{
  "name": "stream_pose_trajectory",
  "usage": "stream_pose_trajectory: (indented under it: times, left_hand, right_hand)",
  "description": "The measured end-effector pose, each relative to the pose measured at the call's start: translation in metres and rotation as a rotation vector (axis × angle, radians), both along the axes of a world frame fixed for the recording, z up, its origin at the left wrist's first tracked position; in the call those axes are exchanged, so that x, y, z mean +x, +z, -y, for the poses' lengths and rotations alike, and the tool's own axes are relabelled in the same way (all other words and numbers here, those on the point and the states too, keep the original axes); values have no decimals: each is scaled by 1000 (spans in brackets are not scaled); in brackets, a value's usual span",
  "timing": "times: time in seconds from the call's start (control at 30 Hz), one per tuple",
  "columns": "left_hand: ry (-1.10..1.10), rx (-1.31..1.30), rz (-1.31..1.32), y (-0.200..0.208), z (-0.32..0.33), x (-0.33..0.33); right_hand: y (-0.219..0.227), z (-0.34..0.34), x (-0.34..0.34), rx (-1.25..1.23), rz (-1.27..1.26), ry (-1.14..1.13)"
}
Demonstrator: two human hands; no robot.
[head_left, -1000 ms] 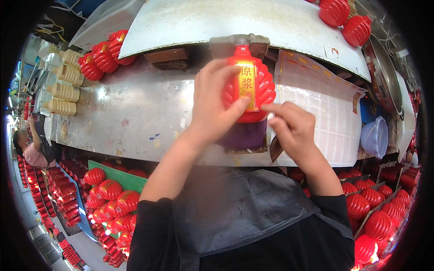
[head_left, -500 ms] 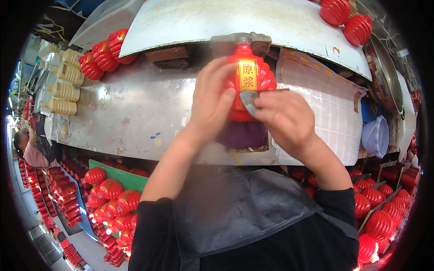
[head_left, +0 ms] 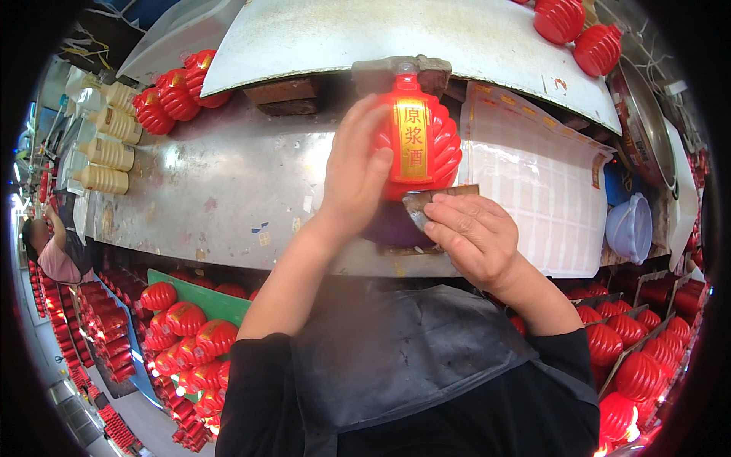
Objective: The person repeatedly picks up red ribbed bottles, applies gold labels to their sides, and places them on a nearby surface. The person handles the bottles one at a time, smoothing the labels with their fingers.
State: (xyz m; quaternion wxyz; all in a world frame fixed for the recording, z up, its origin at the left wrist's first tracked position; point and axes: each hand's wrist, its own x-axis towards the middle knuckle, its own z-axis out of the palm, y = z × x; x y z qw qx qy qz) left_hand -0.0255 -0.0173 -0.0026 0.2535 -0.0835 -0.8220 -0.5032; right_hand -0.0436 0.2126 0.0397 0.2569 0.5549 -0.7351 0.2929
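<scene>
A glossy red ribbed bottle (head_left: 439, 141) lies on its back, its clear neck pointing away from me. Down its front runs a gold label (head_left: 413, 139) with a red border. My left hand (head_left: 352, 171) holds the bottle by its left side, the fingers stretched along it and slightly blurred, the thumb near the label. Pinched in my right hand (head_left: 476, 234) is a flat scraper (head_left: 417, 207) with a greyish blade, just below the label's near end. Purple padding (head_left: 392, 231) shows under the bottle.
A grey block (head_left: 434, 76) supports the neck. To the right lies a translucent label sheet (head_left: 533, 190), with a pale purple bucket (head_left: 630, 228) beyond. Cream bottles (head_left: 106, 151) and red bottles (head_left: 177, 95) stand at left. Racks of red bottles (head_left: 186, 324) flank me; another person (head_left: 59, 255) is far left.
My right hand has moved the scraper down toward me, off the label's lower part, which is now uncovered. My left hand stays at the bottle's side.
</scene>
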Motion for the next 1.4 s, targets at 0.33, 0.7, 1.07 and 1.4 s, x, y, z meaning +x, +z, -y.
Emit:
stream_pose_trajectory:
  times: [0.33, 0.7, 1.07, 1.4]
  left_hand:
    - [-92, 289, 101, 4, 2, 3]
    - [-62, 246, 149, 7, -4, 2]
    - [-48, 305, 139, -4, -6, 1]
    - [0, 283, 188, 2, -5, -4]
  right_hand:
    - [14, 30, 12, 1, -10, -87]
    - [9, 22, -2, -252, 597, -504]
    - [7, 21, -16, -220, 490, -345]
    - [52, 43, -80, 5, 303, -165]
